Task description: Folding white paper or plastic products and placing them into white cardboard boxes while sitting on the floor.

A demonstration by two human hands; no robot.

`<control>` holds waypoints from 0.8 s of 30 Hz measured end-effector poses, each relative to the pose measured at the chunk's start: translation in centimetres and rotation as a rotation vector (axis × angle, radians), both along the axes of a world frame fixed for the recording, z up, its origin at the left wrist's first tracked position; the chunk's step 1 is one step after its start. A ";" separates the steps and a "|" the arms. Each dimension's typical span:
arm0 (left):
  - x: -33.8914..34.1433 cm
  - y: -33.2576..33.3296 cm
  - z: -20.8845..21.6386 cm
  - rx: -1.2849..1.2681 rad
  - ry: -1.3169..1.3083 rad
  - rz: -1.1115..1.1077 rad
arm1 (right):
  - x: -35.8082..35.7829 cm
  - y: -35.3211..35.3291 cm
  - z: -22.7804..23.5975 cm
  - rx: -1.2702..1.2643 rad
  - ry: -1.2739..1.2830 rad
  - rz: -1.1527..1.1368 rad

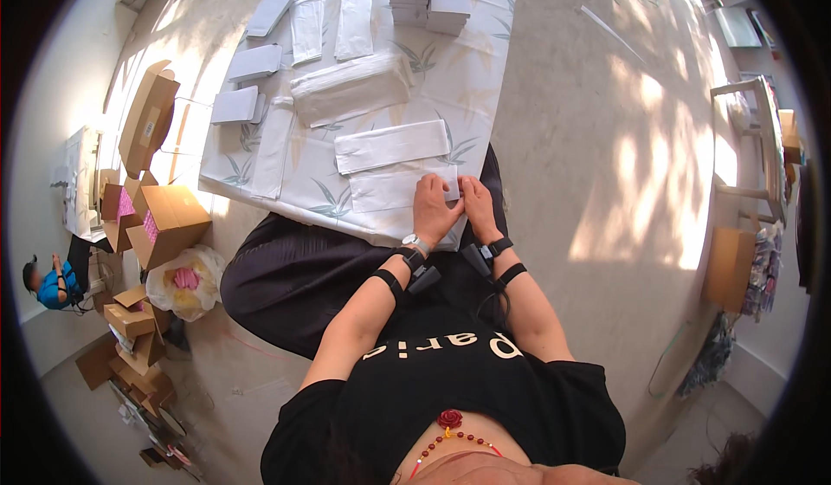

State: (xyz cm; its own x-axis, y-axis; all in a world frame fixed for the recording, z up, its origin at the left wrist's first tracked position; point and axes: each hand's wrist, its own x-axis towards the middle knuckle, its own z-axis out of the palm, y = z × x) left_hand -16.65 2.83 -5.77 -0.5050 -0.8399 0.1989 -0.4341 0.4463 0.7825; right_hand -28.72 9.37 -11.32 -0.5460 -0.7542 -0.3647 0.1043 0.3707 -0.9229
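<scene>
At the near edge of the table, my left hand (435, 210) presses curled fingers onto the right end of a long flat white packet (381, 192). Close beside it, my right hand (479, 206) pinches the corner at that same end, its fingertips partly hidden. A small stiff white piece (451, 178) shows between the hands; whether it is part of the packet I cannot tell. Just beyond lies a second flat white packet (391, 146), roughly parallel to the first.
A leaf-patterned cloth (476, 69) covers the table. A thick pile of white packets (351, 89) lies mid-table, with white card stacks (235, 105) at left and upright white boxes (448, 2) at the far side. Cardboard boxes (173, 216) crowd the left floor; a person (59, 284) sits beyond.
</scene>
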 end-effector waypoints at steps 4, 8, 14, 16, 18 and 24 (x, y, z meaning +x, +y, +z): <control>-0.7 -0.1 -0.5 0.057 -0.032 0.066 | 0.3 -0.2 0.0 -0.088 -0.014 -0.055; -0.3 -0.3 -2.2 0.077 0.030 0.075 | 0.2 0.1 0.4 -0.032 -0.136 -0.031; 0.2 -0.5 -3.3 0.205 0.094 0.084 | 0.7 -0.1 2.0 -0.024 -0.119 -0.047; -0.3 -0.4 -2.4 0.172 0.084 0.087 | 0.6 0.1 1.7 -0.056 -0.084 -0.045; -0.6 -0.4 -1.7 0.152 0.054 0.088 | 0.5 0.2 1.5 -0.056 -0.060 -0.016; -0.9 -0.4 -1.7 0.141 0.073 0.121 | 0.8 0.4 1.0 -0.085 -0.160 0.008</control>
State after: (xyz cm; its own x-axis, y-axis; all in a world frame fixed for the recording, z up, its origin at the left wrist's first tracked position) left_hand -17.60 2.41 -7.42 -0.3871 -0.9157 0.1076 -0.4177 0.2782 0.8649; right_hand -27.91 9.79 -10.31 -0.4802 -0.7899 -0.3813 0.2502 0.2933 -0.9227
